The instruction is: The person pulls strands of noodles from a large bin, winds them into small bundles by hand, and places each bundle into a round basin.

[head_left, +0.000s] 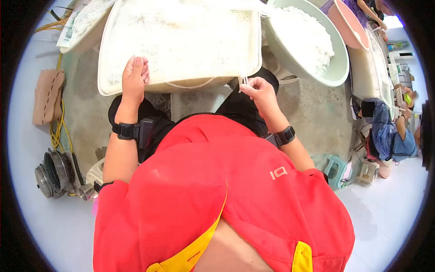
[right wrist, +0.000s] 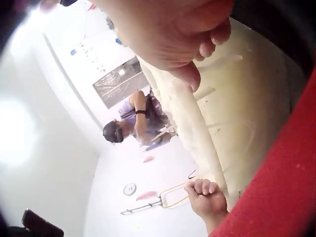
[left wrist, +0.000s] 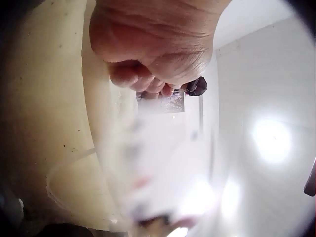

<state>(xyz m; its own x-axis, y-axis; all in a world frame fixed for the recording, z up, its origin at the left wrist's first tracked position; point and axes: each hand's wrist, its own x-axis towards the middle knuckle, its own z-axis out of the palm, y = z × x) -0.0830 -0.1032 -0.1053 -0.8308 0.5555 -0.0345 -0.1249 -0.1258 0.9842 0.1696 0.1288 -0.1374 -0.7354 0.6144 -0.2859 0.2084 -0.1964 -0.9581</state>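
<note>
A large white tub (head_left: 181, 83) full of whitish material and liquid stands before the person. Over its near left edge the left hand (head_left: 134, 79) is raised with curled fingers; no held thing can be made out. At the near right corner the right hand (head_left: 262, 93) pinches a white strand (head_left: 242, 84) between thumb and fingers. Another thin strand (head_left: 192, 86) loops down the tub's front wall. The left wrist view has the left hand (left wrist: 153, 44) curled beside the rim; the right hand (right wrist: 173, 39) is above the tub's side in the right wrist view.
A green basin (head_left: 340, 72) with white strands stands right of the tub, a pink basin (head_left: 351, 25) beyond it. At the left are another white container (head_left: 90, 34), yellow hose (head_left: 59, 131) and metal pots (head_left: 59, 170). Other people (head_left: 389, 131) are at the right.
</note>
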